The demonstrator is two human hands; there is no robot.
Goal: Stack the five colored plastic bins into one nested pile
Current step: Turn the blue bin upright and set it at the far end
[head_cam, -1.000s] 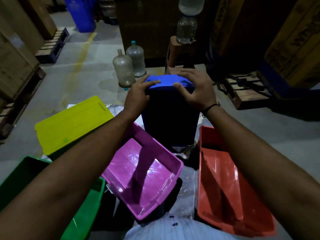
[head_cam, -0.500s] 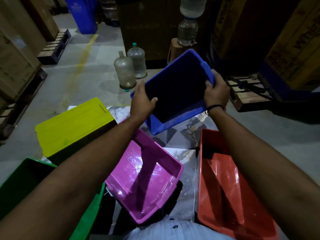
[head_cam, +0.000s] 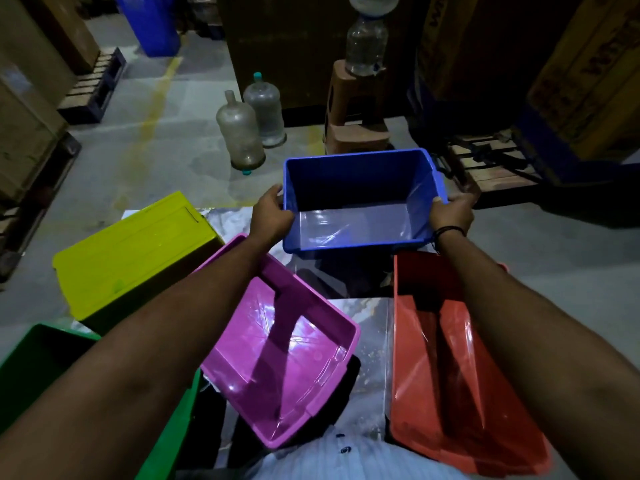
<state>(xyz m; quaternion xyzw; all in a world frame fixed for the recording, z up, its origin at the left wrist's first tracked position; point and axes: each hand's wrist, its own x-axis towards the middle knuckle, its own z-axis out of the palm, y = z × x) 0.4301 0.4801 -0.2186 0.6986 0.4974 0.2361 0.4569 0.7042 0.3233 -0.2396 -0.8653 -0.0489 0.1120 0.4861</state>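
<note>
I hold the blue bin upright, its open side up, above the far end of the table. My left hand grips its left rim and my right hand grips its right rim. The pink bin lies open side up in the middle, angled. An orange bin lies open side up at the right. Upside down at the left rests the yellow bin. The green bin stands at the near left, partly hidden by my left forearm.
The bins rest on a marble-patterned table. Beyond it on the concrete floor stand two large water jugs, a brown stool with a bottle on it, wooden pallets and stacked cartons on both sides.
The blue bin stood upside down on the table a second ago. Both hands lifted it, tipped it over and now hold it open side up.
</note>
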